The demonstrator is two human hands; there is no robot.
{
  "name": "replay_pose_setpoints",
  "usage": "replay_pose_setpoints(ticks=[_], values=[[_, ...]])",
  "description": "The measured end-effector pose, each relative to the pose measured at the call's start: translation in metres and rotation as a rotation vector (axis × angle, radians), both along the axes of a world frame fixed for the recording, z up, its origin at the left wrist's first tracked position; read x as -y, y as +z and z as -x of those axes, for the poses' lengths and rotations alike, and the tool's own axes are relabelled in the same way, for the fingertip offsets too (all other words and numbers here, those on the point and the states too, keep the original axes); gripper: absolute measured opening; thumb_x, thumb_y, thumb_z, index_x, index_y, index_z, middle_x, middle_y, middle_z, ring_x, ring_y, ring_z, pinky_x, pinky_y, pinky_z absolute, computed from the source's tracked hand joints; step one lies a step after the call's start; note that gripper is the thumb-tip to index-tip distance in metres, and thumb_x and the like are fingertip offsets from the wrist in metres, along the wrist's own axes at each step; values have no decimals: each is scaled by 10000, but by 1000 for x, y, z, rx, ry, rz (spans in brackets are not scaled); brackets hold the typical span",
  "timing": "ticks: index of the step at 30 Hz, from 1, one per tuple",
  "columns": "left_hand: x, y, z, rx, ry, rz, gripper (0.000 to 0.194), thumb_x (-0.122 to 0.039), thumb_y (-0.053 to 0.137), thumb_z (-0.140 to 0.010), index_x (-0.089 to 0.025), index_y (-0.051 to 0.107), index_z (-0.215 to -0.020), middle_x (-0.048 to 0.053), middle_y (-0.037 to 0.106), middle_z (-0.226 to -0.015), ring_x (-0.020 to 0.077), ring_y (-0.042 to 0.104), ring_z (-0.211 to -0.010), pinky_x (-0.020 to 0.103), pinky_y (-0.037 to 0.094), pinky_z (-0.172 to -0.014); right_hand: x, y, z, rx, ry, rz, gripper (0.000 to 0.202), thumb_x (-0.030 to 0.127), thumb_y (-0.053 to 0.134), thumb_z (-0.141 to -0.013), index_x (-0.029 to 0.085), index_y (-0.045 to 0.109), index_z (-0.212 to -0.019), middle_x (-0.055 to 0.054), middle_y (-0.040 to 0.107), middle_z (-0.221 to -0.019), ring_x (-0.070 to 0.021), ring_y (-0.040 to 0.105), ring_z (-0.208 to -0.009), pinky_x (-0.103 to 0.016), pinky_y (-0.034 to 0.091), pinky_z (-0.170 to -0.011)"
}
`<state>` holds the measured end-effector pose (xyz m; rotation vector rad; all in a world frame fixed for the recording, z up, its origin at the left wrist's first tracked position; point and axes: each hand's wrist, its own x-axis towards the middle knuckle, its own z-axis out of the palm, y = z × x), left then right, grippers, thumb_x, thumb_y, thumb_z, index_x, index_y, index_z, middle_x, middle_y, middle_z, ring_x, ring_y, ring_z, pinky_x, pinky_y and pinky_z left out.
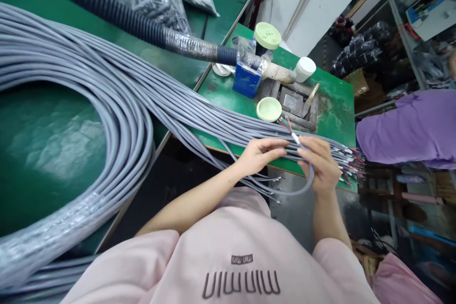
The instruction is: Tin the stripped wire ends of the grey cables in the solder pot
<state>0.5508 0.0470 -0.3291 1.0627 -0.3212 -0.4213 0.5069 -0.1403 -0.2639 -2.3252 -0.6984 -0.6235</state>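
Grey cables (178, 99) run in a thick bundle from a big coil on the left to the right table edge, where their stripped ends (351, 164) show red and dark wires. My right hand (320, 161) pinches one grey cable (309, 179) close to its end, which has a white sleeve (295, 138) and thin coloured wires (286, 123) pointing up and left. That cable loops down below the hand. My left hand (261, 154) rests over the bundle just to the left, its thumb and fingers apart, with nothing visible held between them.
Behind the bundle stand a solder pot (294, 99) with a scraper (310, 99), a pale green lid (269, 109), a white jar (305, 69) and a blue box (245, 79). A black hose (117, 16) crosses the upper left. A person in a purple top (409, 128) is at the right.
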Motion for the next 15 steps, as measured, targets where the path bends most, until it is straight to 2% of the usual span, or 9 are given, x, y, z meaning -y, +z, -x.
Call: replay_pose_setpoints(ticks=[3, 6, 10, 15], values=[[14, -2, 14, -188, -125, 170, 412, -434, 790, -692, -161, 753, -998, 73, 748, -889, 201, 687, -845, 328, 523, -843, -2, -24, 29, 5, 19, -25, 503, 192, 659, -803, 413, 600, -1251, -17, 676, -1237, -288, 616, -1140, -539, 538, -879], [16, -2, 19, -240, -155, 208, 389, -435, 817, -655, -143, 770, -908, 67, 741, -816, 186, 685, -793, 315, 529, -817, -4, -38, 48, -1, -4, -50, 491, 195, 660, -804, 404, 604, -1246, -28, 686, -1213, -296, 618, -1133, -551, 547, -845], [15, 0, 21, -246, -141, 187, 355, -421, 844, -616, -132, 777, -811, 60, 726, -737, 178, 676, -755, 306, 529, -803, -4, -46, 59, -21, -30, -86, 466, 210, 664, -805, 408, 617, -1224, -36, 696, -1188, -306, 621, -1125, -563, 555, -827], [16, 1, 23, -262, -134, 186, 342, -407, 841, -624, -136, 778, -822, 51, 720, -714, 170, 670, -721, 314, 529, -789, -7, -50, 61, -32, -28, -141, 434, 220, 661, -806, 393, 636, -1203, -45, 695, -1189, -306, 633, -1107, -563, 556, -836]])
